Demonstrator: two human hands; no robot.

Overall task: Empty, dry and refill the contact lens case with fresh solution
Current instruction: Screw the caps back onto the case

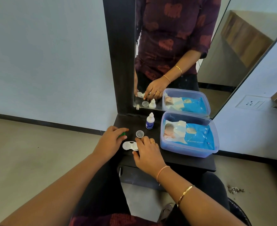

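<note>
A white contact lens case [128, 145] lies on the dark shelf [175, 159], both wells uncovered. My right hand [146, 154] rests on its right end, fingers pinching the case. My left hand [111, 137] sits just left of it, fingertips closed on a green cap [122, 134]. A clear round cap [139, 133] lies flat behind the case. A small white solution bottle [150, 121] with a blue label stands upright farther back, near the mirror.
A clear plastic tub [189, 152] holding a blue pack of wet wipes fills the shelf's right side. A dark-framed mirror [175, 46] rises behind the shelf. The shelf's front edge and a drawer handle [120, 171] lie below my hands.
</note>
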